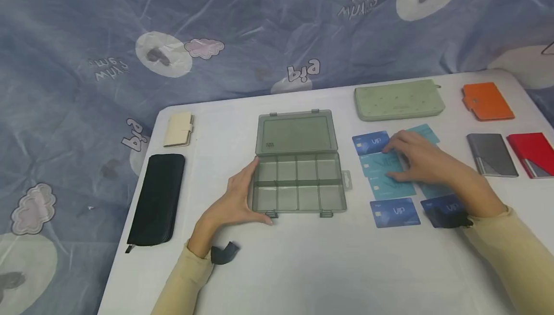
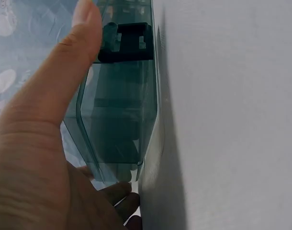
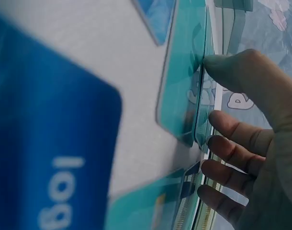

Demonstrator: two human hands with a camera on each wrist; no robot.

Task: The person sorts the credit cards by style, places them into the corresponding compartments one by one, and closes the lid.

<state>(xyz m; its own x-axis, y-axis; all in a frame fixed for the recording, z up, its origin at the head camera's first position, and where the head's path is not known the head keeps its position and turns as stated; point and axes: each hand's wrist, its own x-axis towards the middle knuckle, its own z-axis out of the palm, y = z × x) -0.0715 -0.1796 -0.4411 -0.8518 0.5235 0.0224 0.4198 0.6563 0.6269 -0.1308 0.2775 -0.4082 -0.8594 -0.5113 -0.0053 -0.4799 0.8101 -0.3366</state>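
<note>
A clear grey-green divided plastic box (image 1: pixel 296 182) lies with its lid (image 1: pixel 298 134) folded back; its compartments show nothing inside. My left hand (image 1: pixel 238 192) holds the box's left end, thumb along the front edge beside a latch (image 2: pixel 131 43), fingers around the far side. My right hand (image 1: pixel 421 158) is spread low over the teal cards, its thumb and fingertips at the upper and lower edges of one teal card (image 1: pixel 374 165). Another teal card (image 1: pixel 391 188) lies just below, a blue VIP card (image 1: pixel 368 142) above. Part of the right-hand card column is hidden under my hand.
Two blue VIP cards (image 1: pixel 395 213) lie nearest me. Behind the cards is a green zip wallet (image 1: pixel 399 101). To the right are an orange wallet (image 1: pixel 489 102), a grey card holder (image 1: pixel 492 154) and a red one (image 1: pixel 531 154). A cream wallet (image 1: pixel 177 130) and black wallet (image 1: pixel 157 199) lie left.
</note>
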